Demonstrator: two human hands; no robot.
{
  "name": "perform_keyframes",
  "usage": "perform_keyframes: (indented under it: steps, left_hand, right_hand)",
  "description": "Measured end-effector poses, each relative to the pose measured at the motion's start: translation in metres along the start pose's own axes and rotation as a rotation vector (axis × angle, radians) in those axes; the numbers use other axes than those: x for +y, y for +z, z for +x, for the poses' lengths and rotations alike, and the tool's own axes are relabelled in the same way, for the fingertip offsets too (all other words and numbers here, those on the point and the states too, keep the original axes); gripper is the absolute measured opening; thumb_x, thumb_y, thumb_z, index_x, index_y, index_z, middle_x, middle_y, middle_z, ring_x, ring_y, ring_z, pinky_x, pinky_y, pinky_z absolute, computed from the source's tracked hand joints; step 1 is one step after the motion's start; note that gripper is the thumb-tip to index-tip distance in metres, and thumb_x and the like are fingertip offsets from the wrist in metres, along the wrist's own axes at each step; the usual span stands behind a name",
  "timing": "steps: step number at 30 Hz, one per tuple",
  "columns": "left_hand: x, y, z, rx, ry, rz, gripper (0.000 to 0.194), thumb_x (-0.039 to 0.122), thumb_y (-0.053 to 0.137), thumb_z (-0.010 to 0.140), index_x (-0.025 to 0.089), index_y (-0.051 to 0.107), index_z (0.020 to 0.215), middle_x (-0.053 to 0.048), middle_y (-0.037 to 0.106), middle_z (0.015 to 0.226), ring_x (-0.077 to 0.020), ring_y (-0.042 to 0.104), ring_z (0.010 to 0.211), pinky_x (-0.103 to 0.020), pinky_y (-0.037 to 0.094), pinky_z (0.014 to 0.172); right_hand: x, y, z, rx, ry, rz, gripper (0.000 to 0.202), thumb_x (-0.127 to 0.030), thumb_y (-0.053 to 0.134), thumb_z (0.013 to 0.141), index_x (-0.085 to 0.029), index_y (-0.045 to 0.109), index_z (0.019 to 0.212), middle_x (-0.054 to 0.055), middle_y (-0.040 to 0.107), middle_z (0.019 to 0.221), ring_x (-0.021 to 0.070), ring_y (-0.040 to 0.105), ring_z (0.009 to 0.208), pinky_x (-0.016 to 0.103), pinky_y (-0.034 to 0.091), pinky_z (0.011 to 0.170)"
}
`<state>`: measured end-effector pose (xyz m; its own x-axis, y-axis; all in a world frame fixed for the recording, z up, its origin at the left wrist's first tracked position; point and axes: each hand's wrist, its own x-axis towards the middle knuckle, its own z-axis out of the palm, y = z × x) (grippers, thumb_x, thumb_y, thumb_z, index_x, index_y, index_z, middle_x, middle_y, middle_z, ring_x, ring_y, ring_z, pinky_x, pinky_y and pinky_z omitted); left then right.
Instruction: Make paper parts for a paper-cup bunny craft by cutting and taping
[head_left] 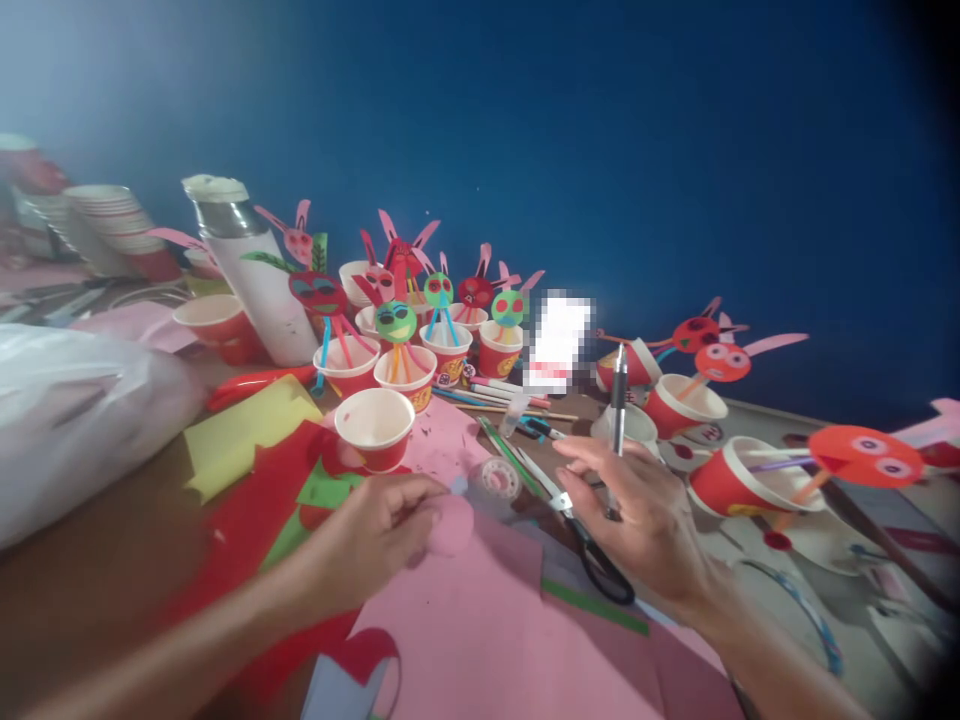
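Between its thumb and fingers, my left hand pinches a small round pink paper piece above a large pink sheet. My right hand holds a black and silver pen upright, its tip end pointing up or down I cannot tell. Just left of my right hand, scissors with black handles lie on the papers. A roll of clear tape sits between the two hands. An empty red and white paper cup stands beyond my left hand.
Several paper cups with paper animal heads, one with a green face, line the back. A white bottle leans behind them. At the left are a plastic bag and yellow paper. More decorated cups stand or lie at the right.
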<state>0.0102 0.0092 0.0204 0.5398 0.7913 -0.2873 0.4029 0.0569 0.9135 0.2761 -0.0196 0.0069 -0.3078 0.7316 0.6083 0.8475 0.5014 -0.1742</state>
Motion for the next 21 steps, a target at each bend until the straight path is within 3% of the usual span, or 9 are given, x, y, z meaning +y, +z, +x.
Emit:
perform_keyframes:
  steps: [4, 8, 11, 15, 19, 21]
  left_hand:
    - [-0.004, 0.008, 0.015, 0.018, 0.018, -0.077, 0.022, 0.032, 0.047, 0.085, 0.015, 0.060, 0.084, -0.001, 0.058, 0.068, -0.0111, 0.053, 0.058, -0.021, 0.040, 0.051]
    - [-0.007, 0.018, 0.020, 0.031, 0.017, -0.093, 0.018, 0.029, 0.048, 0.084, 0.015, 0.057, 0.078, 0.002, 0.053, 0.061, -0.0084, 0.050, 0.053, -0.017, 0.035, 0.046]
    - [-0.010, 0.023, 0.018, 0.044, 0.005, -0.091, 0.020, 0.032, 0.048, 0.084, 0.015, 0.057, 0.078, 0.002, 0.054, 0.060, -0.0088, 0.051, 0.052, -0.017, 0.032, 0.043]
    - [-0.013, 0.028, 0.014, 0.038, 0.010, -0.120, 0.021, 0.034, 0.051, 0.083, 0.015, 0.057, 0.075, 0.003, 0.050, 0.059, -0.0088, 0.048, 0.052, -0.018, 0.034, 0.045]
    - [-0.011, 0.032, 0.011, 0.030, 0.032, -0.161, 0.021, 0.034, 0.054, 0.080, 0.016, 0.058, 0.073, 0.002, 0.049, 0.060, -0.0095, 0.046, 0.053, -0.020, 0.038, 0.048]
    - [-0.011, 0.030, 0.010, 0.023, 0.032, -0.159, 0.018, 0.033, 0.055, 0.078, 0.016, 0.059, 0.074, 0.001, 0.053, 0.061, -0.0103, 0.048, 0.055, -0.020, 0.039, 0.048]
  right_hand:
    - [-0.007, 0.001, 0.002, -0.081, 0.143, 0.036, 0.015, -0.020, 0.058, 0.084, -0.024, 0.059, 0.099, 0.001, 0.068, 0.088, 0.0190, 0.060, 0.080, 0.036, 0.040, 0.082]
    - [-0.024, -0.002, 0.009, -0.248, 0.381, 0.209, 0.007, -0.027, 0.057, 0.085, -0.027, 0.062, 0.091, -0.003, 0.066, 0.078, 0.0162, 0.059, 0.072, 0.027, 0.042, 0.068]
    - [-0.034, 0.001, 0.010, -0.351, 0.436, 0.319, 0.010, -0.033, 0.058, 0.084, -0.028, 0.063, 0.091, -0.005, 0.066, 0.073, 0.0151, 0.058, 0.069, 0.024, 0.041, 0.060]
    - [-0.043, 0.012, 0.001, -0.352, 0.283, 0.391, 0.013, -0.034, 0.055, 0.087, -0.024, 0.062, 0.093, -0.002, 0.067, 0.074, 0.0154, 0.057, 0.070, 0.027, 0.039, 0.068]
    - [-0.046, 0.013, -0.006, -0.165, -0.055, 0.144, 0.014, -0.014, 0.050, 0.086, -0.020, 0.063, 0.083, 0.000, 0.064, 0.064, 0.0152, 0.053, 0.063, 0.033, 0.034, 0.073]
    - [-0.042, 0.007, -0.004, -0.107, -0.112, 0.037, 0.014, -0.013, 0.051, 0.085, -0.019, 0.064, 0.082, 0.001, 0.062, 0.061, 0.0153, 0.052, 0.061, 0.033, 0.033, 0.074]
